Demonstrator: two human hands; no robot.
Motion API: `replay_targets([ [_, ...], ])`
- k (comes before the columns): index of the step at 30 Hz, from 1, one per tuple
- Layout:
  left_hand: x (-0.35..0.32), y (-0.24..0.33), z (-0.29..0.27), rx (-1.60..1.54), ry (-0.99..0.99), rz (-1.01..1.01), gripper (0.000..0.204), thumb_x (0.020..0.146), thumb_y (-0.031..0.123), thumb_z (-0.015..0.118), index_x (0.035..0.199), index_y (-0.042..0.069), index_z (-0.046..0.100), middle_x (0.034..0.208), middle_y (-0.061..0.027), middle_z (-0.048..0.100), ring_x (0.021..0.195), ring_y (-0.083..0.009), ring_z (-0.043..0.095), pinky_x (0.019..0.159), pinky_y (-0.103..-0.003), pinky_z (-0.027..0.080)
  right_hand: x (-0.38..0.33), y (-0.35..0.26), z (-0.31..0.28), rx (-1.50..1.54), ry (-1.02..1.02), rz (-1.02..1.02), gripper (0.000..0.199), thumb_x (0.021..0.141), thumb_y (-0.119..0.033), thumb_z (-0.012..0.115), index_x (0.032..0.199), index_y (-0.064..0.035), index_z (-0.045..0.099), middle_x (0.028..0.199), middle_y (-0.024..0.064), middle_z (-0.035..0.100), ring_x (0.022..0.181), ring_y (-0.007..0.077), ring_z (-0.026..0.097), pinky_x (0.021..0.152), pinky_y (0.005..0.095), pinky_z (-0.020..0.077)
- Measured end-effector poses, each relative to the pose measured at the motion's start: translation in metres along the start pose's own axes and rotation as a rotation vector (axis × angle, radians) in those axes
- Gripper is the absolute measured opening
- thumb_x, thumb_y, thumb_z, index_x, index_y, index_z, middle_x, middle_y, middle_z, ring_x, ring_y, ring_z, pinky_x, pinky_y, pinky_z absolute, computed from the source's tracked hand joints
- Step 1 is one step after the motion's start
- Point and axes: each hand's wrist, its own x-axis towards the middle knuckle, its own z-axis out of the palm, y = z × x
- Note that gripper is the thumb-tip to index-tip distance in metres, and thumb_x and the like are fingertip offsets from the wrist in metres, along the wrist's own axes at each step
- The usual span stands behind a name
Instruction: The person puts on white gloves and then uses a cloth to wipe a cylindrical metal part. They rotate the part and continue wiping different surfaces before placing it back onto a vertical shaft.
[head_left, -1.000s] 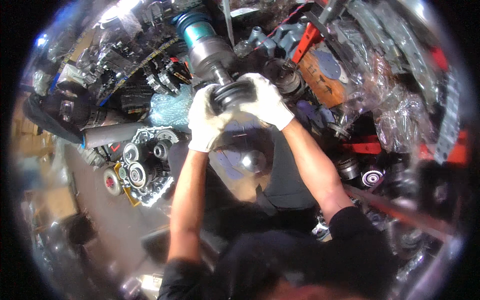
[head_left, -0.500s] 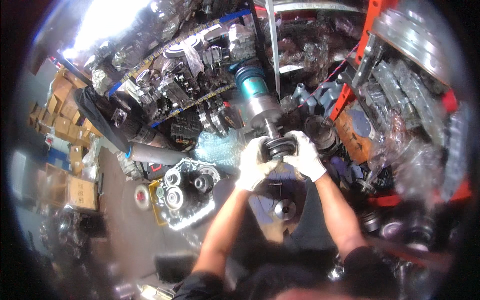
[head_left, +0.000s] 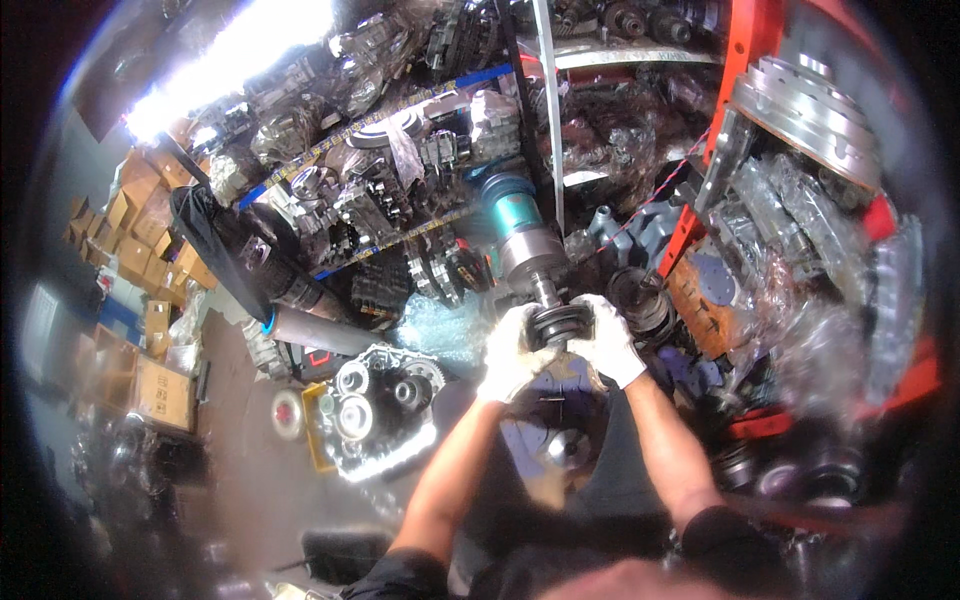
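Observation:
Both my hands wear white gloves and grip a dark round metal part (head_left: 558,322) between them. My left hand (head_left: 512,350) holds its left side, my right hand (head_left: 607,342) its right side. The part sits under the shaft of a press ram (head_left: 527,250), a grey steel cylinder with a teal upper body. Below my hands lies a dark work plate (head_left: 560,440) with a shiny round hub on it.
An open gearbox housing (head_left: 375,405) with gears lies on the floor at the left. Shelves of wrapped metal parts (head_left: 400,150) fill the back. An orange rack (head_left: 740,60) with plastic-wrapped parts stands at the right. Cardboard boxes (head_left: 150,380) stack at far left.
The view has swung, so my hands and the press now sit further right and lower in the picture. Both hands have kept their grip on the round part.

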Motion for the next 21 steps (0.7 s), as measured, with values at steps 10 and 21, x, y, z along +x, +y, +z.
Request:
replay_targets([
  [10,0.001,-0.001,0.000,-0.038,-0.007,0.008,0.062,0.082,0.022,0.084,0.136,0.002,0.061,0.126,-0.0170,0.069,0.118,-0.0277,0.069,0.106,-0.040,0.054,-0.001,-0.008,-0.003,0.010,-0.002,0.028,0.073,0.065,-0.011,0.094,0.132,-0.0065,0.064,0.122,0.0146,0.073,0.114,0.0302,0.072,0.101,0.0416,0.0571],
  [21,0.001,-0.001,0.004,-0.121,0.023,-0.009,0.064,0.080,0.023,0.086,0.135,0.002,0.061,0.124,-0.0150,0.071,0.115,-0.0263,0.071,0.105,-0.038,0.056,0.000,0.005,0.000,0.005,0.005,-0.057,0.072,0.066,-0.011,0.093,0.132,-0.0057,0.064,0.121,0.0144,0.072,0.114,0.0289,0.071,0.101,0.0413,0.0567],
])
